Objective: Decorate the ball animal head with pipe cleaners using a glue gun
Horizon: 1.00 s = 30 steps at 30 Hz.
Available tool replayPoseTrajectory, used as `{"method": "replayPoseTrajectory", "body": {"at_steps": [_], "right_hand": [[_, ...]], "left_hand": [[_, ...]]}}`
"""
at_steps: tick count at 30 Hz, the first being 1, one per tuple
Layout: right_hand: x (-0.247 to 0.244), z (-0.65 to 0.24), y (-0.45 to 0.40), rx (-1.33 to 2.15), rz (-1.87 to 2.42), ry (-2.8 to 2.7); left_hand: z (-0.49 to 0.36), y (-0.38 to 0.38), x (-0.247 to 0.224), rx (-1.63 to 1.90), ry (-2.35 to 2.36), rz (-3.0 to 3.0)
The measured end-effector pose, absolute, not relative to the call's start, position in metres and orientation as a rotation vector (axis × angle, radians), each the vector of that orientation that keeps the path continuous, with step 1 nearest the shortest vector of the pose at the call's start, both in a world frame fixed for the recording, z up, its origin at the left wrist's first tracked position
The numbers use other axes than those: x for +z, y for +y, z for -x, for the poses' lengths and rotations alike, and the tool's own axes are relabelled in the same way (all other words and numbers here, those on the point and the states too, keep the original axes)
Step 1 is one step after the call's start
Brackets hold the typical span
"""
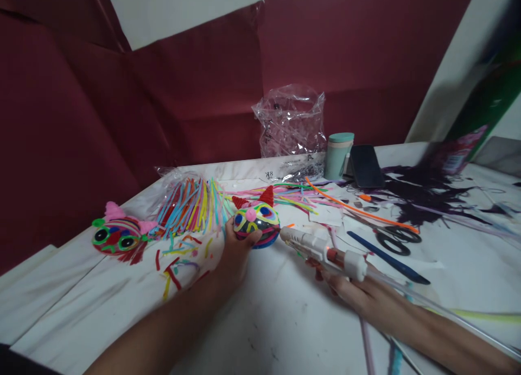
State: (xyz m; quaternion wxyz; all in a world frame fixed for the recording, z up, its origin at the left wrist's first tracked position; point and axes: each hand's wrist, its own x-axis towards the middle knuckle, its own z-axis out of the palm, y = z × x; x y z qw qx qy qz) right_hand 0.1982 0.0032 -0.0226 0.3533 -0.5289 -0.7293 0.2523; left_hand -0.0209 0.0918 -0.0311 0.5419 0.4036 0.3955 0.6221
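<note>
My left hand (241, 246) is wrapped round a colourful cat-face ornament (257, 224) with red pointed ears, a pink nose and a dark, shiny lower part. In my right hand (340, 280) is a white glue gun (313, 247), its fingers closed on the handle. The gun's nozzle points left and is at the ornament's right side; whether they touch is too small to tell. A small orange light shows on the gun. On the far left lies a second ornament (118, 236) with pink ears and green-rimmed eyes.
Coloured pipe cleaners (195, 207) lie behind my left hand, with cut pieces (175, 272) nearer. At the back stand a clear plastic bag (291, 122), a green cup (339, 157) and a phone (367, 167). Black scissors (396, 239) and a blue strip (388, 258) lie right.
</note>
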Motion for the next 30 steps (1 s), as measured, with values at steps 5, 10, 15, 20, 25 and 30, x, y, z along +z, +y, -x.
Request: {"method": "replayPoseTrajectory", "body": {"at_steps": [5, 10, 15, 20, 25, 30], "right_hand": [[-0.0236, -0.1978, 0.0047, 0.613, 1.339, -1.879], [-0.0260, -0.1990, 0.0057, 0.628, 1.372, -1.870], [-0.0236, -0.1979, 0.0027, 0.648, 1.356, -1.904], [-0.0217, -0.1974, 0.0022, 0.602, 1.403, -1.881], [-0.0194, -0.1957, 0.0014, 0.603, 1.347, -1.896], [-0.0177, -0.1955, 0.0024, 0.553, 1.281, -1.939]], "left_hand": [[0.0208, 0.0912, -0.0310, 1.475, 0.933, -0.977], [0.0224, 0.0919, -0.0333, 1.490, 0.948, -0.969], [0.0233, 0.0930, -0.0352, 1.485, 0.925, -0.987], [0.0239, 0.0931, -0.0365, 1.495, 0.931, -1.008], [0.0240, 0.0952, -0.0399, 1.487, 0.924, -1.026], [0.0230, 0.0956, -0.0405, 1.500, 0.928, -1.026]]}}
